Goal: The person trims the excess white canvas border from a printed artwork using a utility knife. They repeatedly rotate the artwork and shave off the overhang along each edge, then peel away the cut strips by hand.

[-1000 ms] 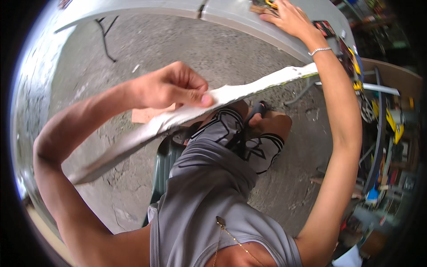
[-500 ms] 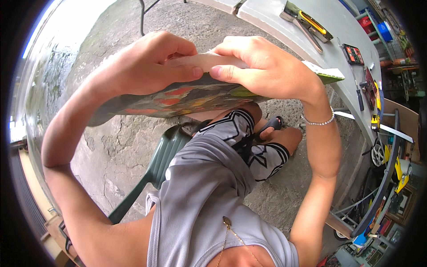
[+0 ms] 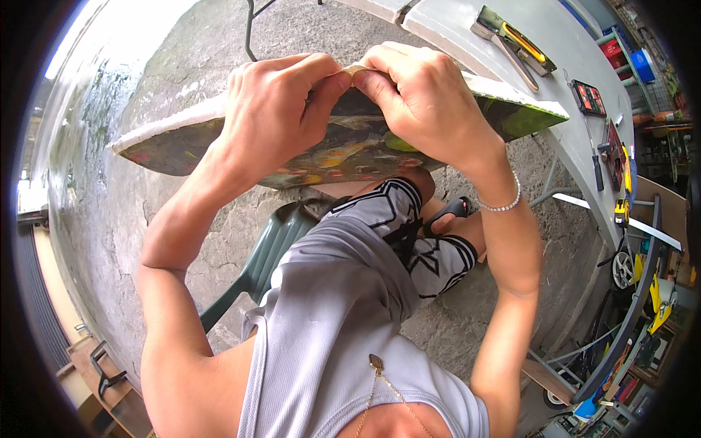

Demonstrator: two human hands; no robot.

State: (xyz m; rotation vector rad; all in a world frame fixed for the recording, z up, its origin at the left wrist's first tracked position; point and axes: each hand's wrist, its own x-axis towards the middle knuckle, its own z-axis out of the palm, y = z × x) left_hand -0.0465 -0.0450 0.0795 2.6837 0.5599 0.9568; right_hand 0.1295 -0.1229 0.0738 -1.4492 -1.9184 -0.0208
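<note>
A painted canvas (image 3: pixel 343 153), dark with orange, yellow and green patches, stands tilted over my knees. Its white side edge (image 3: pixel 175 118) runs along the top from left to right. At the middle of that edge, my left hand (image 3: pixel 277 109) is closed with thumb and finger pinched together. My right hand (image 3: pixel 431 98) pinches right beside it, the two thumbs nearly meeting. Between the fingertips shows a small pale tan bit (image 3: pixel 355 70); I cannot tell whether it is folded canvas or tape. The hands hide part of the edge.
On the right, a grey table (image 3: pixel 445 29) holds a yellow utility knife (image 3: pixel 522 45), a red-and-black bit case (image 3: pixel 588 98), a screwdriver (image 3: pixel 597 169) and a yellow tape measure (image 3: pixel 621 212). A green plastic chair (image 3: pixel 274 244) is under me. Cluttered shelves line the far right.
My hands have drawn closer together and changed from lying over the edge to pinching at its middle. The left elbow has come inward. More of the canvas shows at left.
</note>
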